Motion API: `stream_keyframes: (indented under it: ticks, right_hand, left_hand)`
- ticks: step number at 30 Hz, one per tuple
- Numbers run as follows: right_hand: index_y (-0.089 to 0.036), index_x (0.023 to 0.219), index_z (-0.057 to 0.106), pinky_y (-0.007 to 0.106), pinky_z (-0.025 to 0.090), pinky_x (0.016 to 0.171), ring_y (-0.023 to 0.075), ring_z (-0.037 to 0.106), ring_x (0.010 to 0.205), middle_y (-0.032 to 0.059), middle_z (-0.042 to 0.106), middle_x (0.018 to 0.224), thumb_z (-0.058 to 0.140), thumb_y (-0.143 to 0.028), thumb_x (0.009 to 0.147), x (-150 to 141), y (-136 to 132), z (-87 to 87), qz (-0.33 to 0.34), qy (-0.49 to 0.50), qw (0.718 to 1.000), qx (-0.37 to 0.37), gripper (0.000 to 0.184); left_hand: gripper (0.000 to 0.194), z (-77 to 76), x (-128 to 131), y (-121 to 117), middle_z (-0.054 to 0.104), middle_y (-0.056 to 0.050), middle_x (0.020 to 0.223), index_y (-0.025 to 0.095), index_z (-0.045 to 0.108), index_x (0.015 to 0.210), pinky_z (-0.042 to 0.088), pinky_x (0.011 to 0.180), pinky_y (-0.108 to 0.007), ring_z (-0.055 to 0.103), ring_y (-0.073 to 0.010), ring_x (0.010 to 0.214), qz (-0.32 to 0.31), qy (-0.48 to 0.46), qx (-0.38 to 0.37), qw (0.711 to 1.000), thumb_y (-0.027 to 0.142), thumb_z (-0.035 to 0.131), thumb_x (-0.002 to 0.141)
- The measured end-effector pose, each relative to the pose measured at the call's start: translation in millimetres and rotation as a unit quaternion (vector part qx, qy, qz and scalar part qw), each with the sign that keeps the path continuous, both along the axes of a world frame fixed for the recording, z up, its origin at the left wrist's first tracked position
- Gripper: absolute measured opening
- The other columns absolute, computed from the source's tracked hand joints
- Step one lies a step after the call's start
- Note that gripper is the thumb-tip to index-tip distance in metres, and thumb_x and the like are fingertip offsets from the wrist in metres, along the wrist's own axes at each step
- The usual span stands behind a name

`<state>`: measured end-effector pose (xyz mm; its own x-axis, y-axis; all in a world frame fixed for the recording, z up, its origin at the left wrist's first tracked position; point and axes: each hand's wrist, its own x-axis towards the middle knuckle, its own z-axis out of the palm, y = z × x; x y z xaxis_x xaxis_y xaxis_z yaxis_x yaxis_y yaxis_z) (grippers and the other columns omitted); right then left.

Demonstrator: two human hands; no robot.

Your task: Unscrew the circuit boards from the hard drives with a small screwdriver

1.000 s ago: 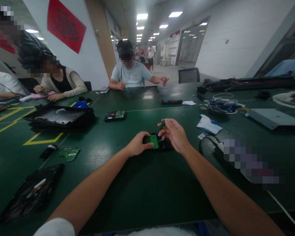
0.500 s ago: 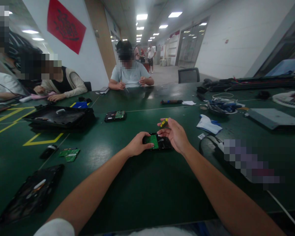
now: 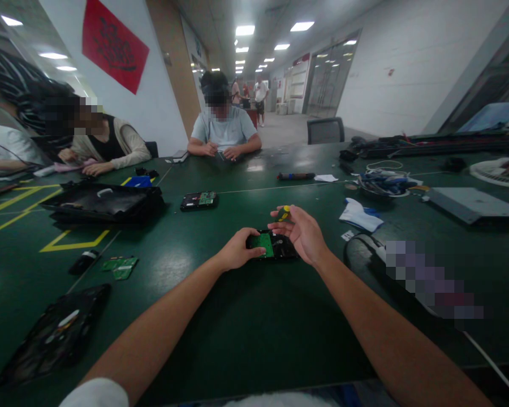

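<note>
From here it looks like screwdriver work, I'd judge: the left hand (image 3: 238, 250) clasps one green-and-black device (image 3: 283, 247), flat on the table (image 3: 254, 322), at its nine o'clock. The right hand (image 3: 307, 233), toward two, pinches one yellow-and-dark screwdriver (image 3: 284, 213) (I can't make out its tip). The next move calls for a steady device and well-seated tip. One similar unit (image 3: 199, 200) lies at ten o'clock.

Beyond the fingers (image 3: 281, 225), a mesh-backed chair (image 3: 324, 131) stands behind the green counter (image 3: 254, 339); farther off, glass doors (image 3: 331, 73) adjoin a white wall (image 3: 392, 48) under rectangular ceiling lights (image 3: 245, 30).
</note>
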<state>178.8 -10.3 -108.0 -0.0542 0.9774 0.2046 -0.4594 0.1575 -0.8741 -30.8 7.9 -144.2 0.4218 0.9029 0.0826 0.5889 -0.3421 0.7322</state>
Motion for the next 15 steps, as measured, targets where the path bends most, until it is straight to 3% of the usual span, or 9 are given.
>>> stream_keyframes:
  ticks: [4, 7, 12, 15]
  right_hand:
    - [-0.026, 0.115, 0.071, 0.026, 0.056, 0.058, 0.0139, 0.071, 0.068, 0.0014, 0.074, 0.094, 0.078, -0.057, 0.081, 1.3, 0.0, -0.5, -0.003, -0.018, 1.000, -0.003, 0.046]
    - [-0.024, 0.111, 0.073, 0.024, 0.052, 0.055, 0.0129, 0.068, 0.064, -0.0002, 0.071, 0.081, 0.079, -0.056, 0.081, 1.6, -0.6, -0.5, -0.001, -0.039, 0.999, -0.002, 0.044]
    - [-0.023, 0.098, 0.067, 0.026, 0.056, 0.060, 0.0139, 0.072, 0.072, 0.0029, 0.074, 0.107, 0.082, -0.055, 0.079, 0.6, -2.0, 0.6, 0.009, -0.036, 0.999, 0.003, 0.039]
    - [-0.024, 0.098, 0.064, 0.031, 0.060, 0.069, 0.0170, 0.074, 0.076, 0.0034, 0.075, 0.105, 0.078, -0.060, 0.081, 0.1, -1.7, 0.5, 0.020, -0.008, 1.000, -0.004, 0.042]
  left_hand:
    - [0.052, -1.8, -0.8, 1.2, 0.063, -0.012, 0.128, 0.018, 0.060, 0.124, 0.050, 0.099, -0.045, 0.061, -0.0279, 0.112, -0.006, -0.003, -0.002, 1.000, 0.042, 0.076, 0.081]
    - [0.052, -2.7, -1.0, 1.9, 0.063, -0.012, 0.129, 0.019, 0.060, 0.124, 0.050, 0.100, -0.045, 0.061, -0.0278, 0.113, -0.007, -0.008, 0.002, 1.000, 0.042, 0.077, 0.081]
    - [0.052, -2.6, -1.1, 2.0, 0.064, -0.012, 0.127, 0.019, 0.061, 0.124, 0.050, 0.100, -0.046, 0.061, -0.0278, 0.112, -0.006, -0.007, 0.004, 1.000, 0.042, 0.077, 0.080]
    - [0.052, -2.1, -1.2, 1.7, 0.064, -0.013, 0.126, 0.018, 0.061, 0.124, 0.050, 0.099, -0.046, 0.061, -0.0281, 0.112, -0.007, -0.002, 0.007, 1.000, 0.041, 0.077, 0.081]
